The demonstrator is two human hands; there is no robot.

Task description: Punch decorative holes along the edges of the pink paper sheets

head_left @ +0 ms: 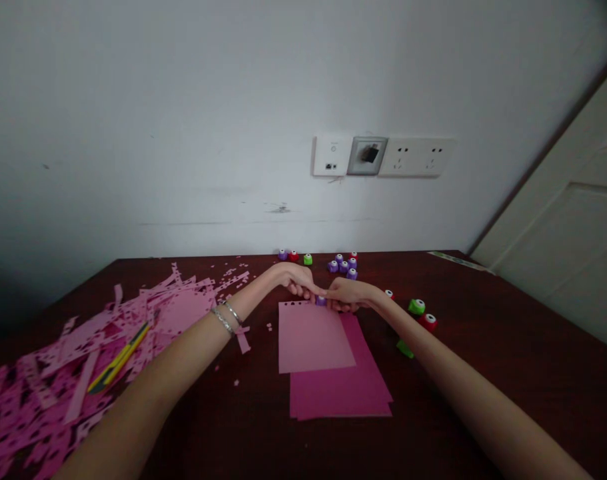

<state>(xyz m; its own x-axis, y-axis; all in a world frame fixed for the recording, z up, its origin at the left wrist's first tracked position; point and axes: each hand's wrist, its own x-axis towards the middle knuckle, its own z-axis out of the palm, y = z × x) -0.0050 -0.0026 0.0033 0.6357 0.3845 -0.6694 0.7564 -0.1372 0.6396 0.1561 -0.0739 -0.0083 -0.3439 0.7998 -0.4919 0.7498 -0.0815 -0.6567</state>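
Note:
A small purple paper punch (321, 301) sits at the far edge of a light pink sheet (313, 340). Small punched holes run along that edge, left of the punch. My left hand (298, 279) and my right hand (346, 293) meet over the punch, thumbs together on top. The fingers of both are curled closed around it, partly hidden. Under the light sheet lie darker pink sheets (338, 397), showing at the near and right sides.
Pink scraps (178, 310) with cut-out holes pile up at the left, under a yellow-green utility knife (118, 360). More purple punches (344, 267) stand by the wall. Green punches (416, 307) and a red punch (428, 322) lie beside my right forearm. Wall sockets (417, 157) are above.

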